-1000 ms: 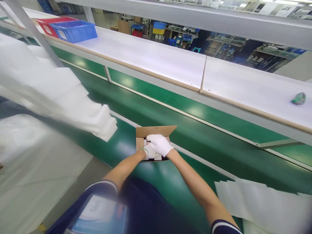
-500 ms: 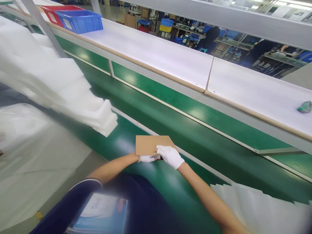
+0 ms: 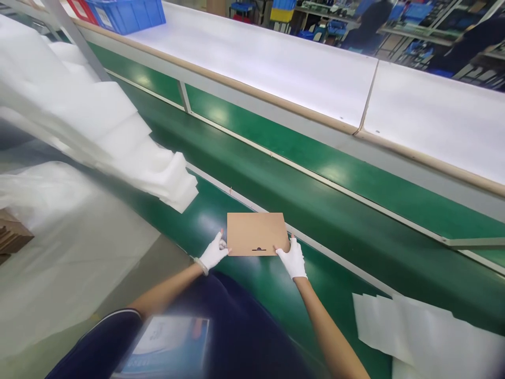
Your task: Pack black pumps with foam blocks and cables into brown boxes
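A flat brown cardboard box (image 3: 256, 229) is in front of me above the green work surface, its top closed and a small dark tab slot near its front edge. My left hand (image 3: 214, 251), in a white glove with bare fingertips, has its thumb at the front left corner and its fingers curled along the left side. At the front right corner my right hand (image 3: 292, 259), gloved alike, grips the box with the thumb on top and a finger along the right side. The undersides of box and fingers are hidden.
White foam sheets (image 3: 98, 126) are stacked at left, and thin white sheets (image 3: 418, 326) lie at lower right. Beyond a pale rail runs a green belt (image 3: 300, 195) under a white shelf (image 3: 256, 58) with a blue bin (image 3: 130, 16). Folded cardboard (image 3: 13, 234) shows at far left.
My left hand has come out from under the box to its left side. My right hand has shifted from the top to the right corner. The box's slotted flap now lies closed toward me.
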`<state>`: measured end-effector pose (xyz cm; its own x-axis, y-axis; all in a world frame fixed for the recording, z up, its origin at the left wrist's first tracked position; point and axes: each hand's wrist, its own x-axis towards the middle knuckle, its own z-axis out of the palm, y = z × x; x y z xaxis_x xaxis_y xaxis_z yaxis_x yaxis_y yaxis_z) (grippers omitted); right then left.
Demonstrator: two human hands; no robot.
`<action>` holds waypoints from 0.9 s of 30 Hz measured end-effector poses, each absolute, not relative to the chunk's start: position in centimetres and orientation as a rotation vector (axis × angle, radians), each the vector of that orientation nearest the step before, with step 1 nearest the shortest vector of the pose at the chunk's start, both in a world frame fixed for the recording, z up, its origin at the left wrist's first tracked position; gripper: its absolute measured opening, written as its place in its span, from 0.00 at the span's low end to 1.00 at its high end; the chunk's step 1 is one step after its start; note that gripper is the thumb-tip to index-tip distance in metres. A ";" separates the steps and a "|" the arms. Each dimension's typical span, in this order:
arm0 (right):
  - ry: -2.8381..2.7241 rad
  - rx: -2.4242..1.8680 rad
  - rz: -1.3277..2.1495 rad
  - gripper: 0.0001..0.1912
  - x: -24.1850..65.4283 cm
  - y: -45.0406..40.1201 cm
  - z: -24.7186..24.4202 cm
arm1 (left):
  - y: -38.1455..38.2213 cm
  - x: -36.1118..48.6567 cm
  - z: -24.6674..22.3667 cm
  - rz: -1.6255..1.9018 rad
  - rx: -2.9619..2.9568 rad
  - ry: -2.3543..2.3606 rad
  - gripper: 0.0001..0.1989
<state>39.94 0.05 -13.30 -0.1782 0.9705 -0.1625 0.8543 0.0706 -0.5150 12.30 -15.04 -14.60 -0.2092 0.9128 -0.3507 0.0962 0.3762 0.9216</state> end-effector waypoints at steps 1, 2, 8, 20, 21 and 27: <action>-2.086 -1.861 0.812 0.44 40.0 0.1 -13.5 | -14.6 12.4 -14.8 1.034 0.920 1.570 0.42; -2.051 -1.856 0.838 0.44 39.8 0.1 -13.8 | -14.2 12.2 -14.9 1.066 0.924 1.538 0.43; -1.919 -1.716 0.765 0.35 35.0 -1.5 -14.7 | -10.4 6.8 -13.3 1.121 0.899 1.567 0.32; -1.872 -1.616 1.430 0.41 32.6 -0.8 -10.5 | -9.1 0.5 -9.5 1.062 0.916 1.287 0.44; -1.878 -1.592 1.441 0.41 32.7 -0.7 -10.5 | -9.1 0.4 -9.5 1.069 0.931 1.282 0.44; -2.061 -1.508 1.191 0.33 32.6 0.0 -11.6 | -8.7 0.2 -10.6 1.050 1.087 1.410 0.38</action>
<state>32.63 -0.01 -11.56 -0.3898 0.8970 -0.2083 0.6281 0.0936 -0.7725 0.16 -8.66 -10.60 -0.0674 0.9763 -0.2055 0.0829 0.2107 0.9740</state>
